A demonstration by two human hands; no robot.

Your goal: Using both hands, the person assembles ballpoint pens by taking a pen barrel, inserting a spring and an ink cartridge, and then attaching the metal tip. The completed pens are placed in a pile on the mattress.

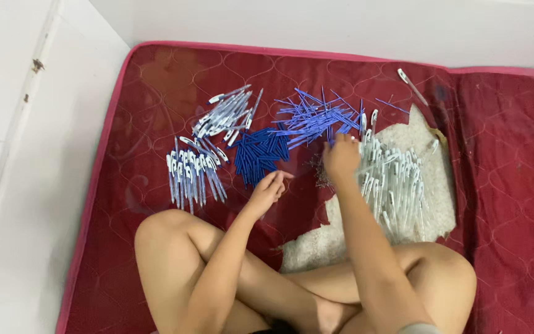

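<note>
I sit cross-legged on a red quilted mattress [156, 86] with pen parts spread in front of me. My left hand [268, 190] has its fingers pinched together on a small part, just below a pile of dark blue pen pieces [258, 154]. My right hand [341, 158] reaches forward with fingers curled down, between the heap of thin blue refills [313, 116] and a pile of white clear pen barrels [394, 179]; whether it grips anything is hidden. Small dark metal springs [321, 170] lie under that hand.
Two groups of assembled white-and-blue pens lie at the left, one low [191, 173] and one higher [227, 114]. A single pen [410, 83] lies at the far right. A torn patch shows white foam [316, 241]. White floor [26, 185] borders the mattress on the left.
</note>
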